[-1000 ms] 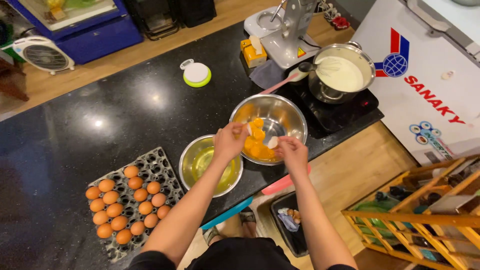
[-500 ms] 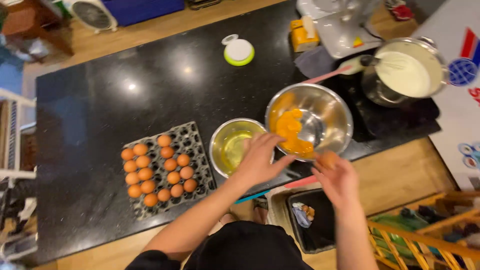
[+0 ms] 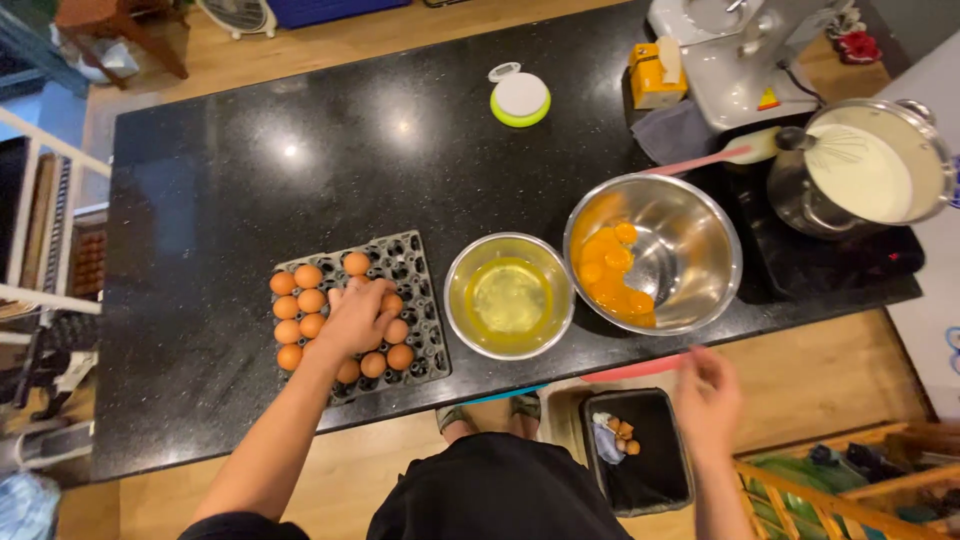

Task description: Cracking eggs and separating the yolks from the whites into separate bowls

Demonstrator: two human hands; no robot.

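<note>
Head view, looking straight down at a black stone surface [image 3: 250, 180] where egg separating is under way.

Item, left hand [image 3: 357, 317]: lying on the brown eggs [image 3: 300, 315] in the grey egg tray [image 3: 415, 262], fingers curling narrowly round one egg near the tray's middle. Whether the egg is already gripped or only being touched, I cannot tell.

Item, right hand [image 3: 708, 397]: hanging past the near edge of the surface, above and just right of the black waste bin [image 3: 640, 455] on the floor; fingers loosely spread and holding nothing. Broken shells [image 3: 622, 436] are lying in the bin.

Item, small steel bowl [image 3: 510, 296]: standing just right of the tray, holding clear egg white.

Item, large steel bowl [image 3: 655, 255]: standing right of the small bowl, holding a cluster of yolks [image 3: 608, 272] against its left wall.

Item, further off: a pot of pale cream [image 3: 865, 170] with a whisk on the dark hob, a pink spatula [image 3: 705, 160], a yellow carton [image 3: 652, 75], a white and green lid [image 3: 520, 98].

Step in hand, by my reading: one egg is finished and its shell discarded, and the next egg is being fetched from the tray, which is about half full.

Next move calls for: a gentle, secure pinch so the shell is not crushed, a clean lift clear of the neighbouring eggs, and the free right hand coming back over the bowls to help crack and divide.
</note>
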